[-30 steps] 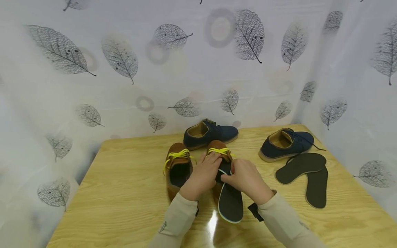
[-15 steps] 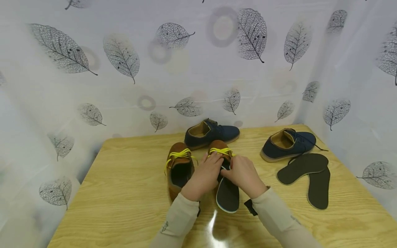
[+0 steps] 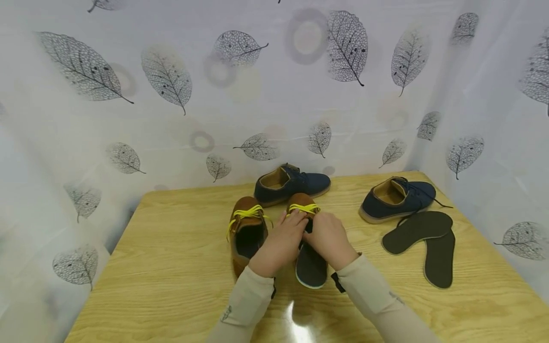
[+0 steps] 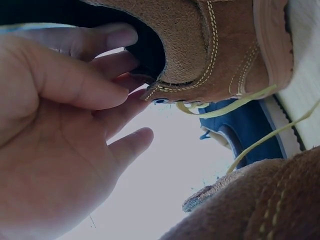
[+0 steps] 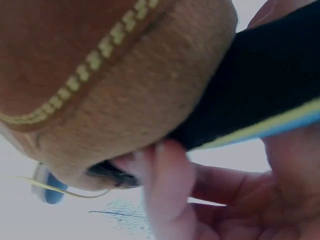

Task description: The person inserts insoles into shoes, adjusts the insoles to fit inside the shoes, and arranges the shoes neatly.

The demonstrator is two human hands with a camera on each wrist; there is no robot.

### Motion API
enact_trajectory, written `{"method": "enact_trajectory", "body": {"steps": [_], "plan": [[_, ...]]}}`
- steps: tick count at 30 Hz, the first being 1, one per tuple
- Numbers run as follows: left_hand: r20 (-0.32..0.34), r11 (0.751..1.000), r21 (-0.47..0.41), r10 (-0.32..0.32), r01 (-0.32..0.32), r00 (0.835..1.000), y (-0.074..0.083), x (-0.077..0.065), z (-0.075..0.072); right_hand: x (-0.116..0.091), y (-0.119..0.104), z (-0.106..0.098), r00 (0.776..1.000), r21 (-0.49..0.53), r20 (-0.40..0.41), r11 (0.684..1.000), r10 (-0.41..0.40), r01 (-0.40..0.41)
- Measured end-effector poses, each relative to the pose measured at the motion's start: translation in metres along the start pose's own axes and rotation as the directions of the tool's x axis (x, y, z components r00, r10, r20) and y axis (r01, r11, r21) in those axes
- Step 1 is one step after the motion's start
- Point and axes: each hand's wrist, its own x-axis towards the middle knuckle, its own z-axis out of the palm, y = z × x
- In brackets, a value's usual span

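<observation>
Insole (image 3: 312, 270), black, front end inside the rightmost brown shoe (image 3: 301, 200) on the tabletop (image 3: 171, 267); right hand (image 3: 330, 238), grip pinching the insole; left hand (image 3: 279, 244) at that shoe's opening, grip unclear.

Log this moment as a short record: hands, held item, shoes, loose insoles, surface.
Left hand: at the opening of a brown suede shoe with yellow laces; grip unclear
Right hand: holds a black foot-shaped insole with a yellow-and-blue edge
Held item: heel end outside the shoe
Other shoes: second brown suede shoe, left of the first; navy lace-up shoe behind; another navy shoe at right
Loose: two dark grey insoles, overlapping
Surface: pale wood-grain table
</observation>
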Motion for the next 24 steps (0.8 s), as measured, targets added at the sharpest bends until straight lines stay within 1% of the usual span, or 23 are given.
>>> {"method": "enact_trajectory", "body": {"steps": [3, 5, 7, 9, 12, 14, 16, 19, 20, 22, 24], "plan": [[-0.008, 1.0, -0.004, 0.003, -0.003, 1.0, -0.001, 0.0, 0.001, -0.005, -0.007, 0.0, 0.999, -0.105, -0.007, 0.994, -0.033, 0.032], [-0.009, 1.0, -0.015, 0.005, -0.005, 1.0, -0.001, 0.0, 0.001, -0.011, -0.012, 0.0, 0.998, -0.189, -0.021, 0.981, -0.055, 0.05], [-0.008, 1.0, -0.021, 0.007, -0.007, 1.0, -0.001, -0.001, 0.0, -0.019, -0.017, -0.002, 0.998, -0.23, -0.031, 0.972, -0.062, 0.054], [-0.004, 1.0, -0.025, 0.008, -0.008, 1.0, -0.001, -0.001, -0.002, -0.029, -0.022, -0.006, 0.998, -0.247, -0.03, 0.968, -0.06, 0.05], [0.002, 1.0, -0.019, 0.003, -0.003, 1.0, -0.001, -0.001, -0.002, -0.047, -0.029, -0.01, 0.999, -0.224, -0.012, 0.974, -0.035, 0.032], [0.007, 1.0, -0.01, 0.0, 0.001, 1.0, -0.001, -0.001, -0.002, -0.06, -0.034, -0.011, 1.0, -0.226, -0.014, 0.974, -0.027, 0.023], [0.004, 1.0, -0.006, -0.003, 0.003, 1.0, -0.001, -0.001, -0.002, -0.072, -0.039, -0.008, 0.999, -0.24, -0.042, 0.971, -0.019, 0.008], [-0.013, 1.0, 0.001, 0.005, -0.005, 1.0, -0.001, -0.002, -0.003, -0.088, -0.045, -0.001, 0.992, -0.312, -0.122, 0.95, -0.038, -0.002], [-0.019, 1.0, 0.002, 0.007, -0.007, 1.0, -0.001, -0.002, -0.002, -0.093, -0.045, 0.001, 0.99, -0.318, -0.14, 0.948, -0.033, -0.013], [-0.023, 1.0, 0.002, 0.011, -0.011, 1.0, 0.0, -0.001, -0.002, -0.099, -0.044, 0.004, 0.986, -0.3, -0.168, 0.952, 0.001, -0.052], [-0.019, 1.0, 0.001, 0.013, -0.013, 1.0, 0.0, 0.0, 0.0, -0.103, -0.04, 0.002, 0.985, -0.257, -0.166, 0.963, 0.041, -0.083]]}}
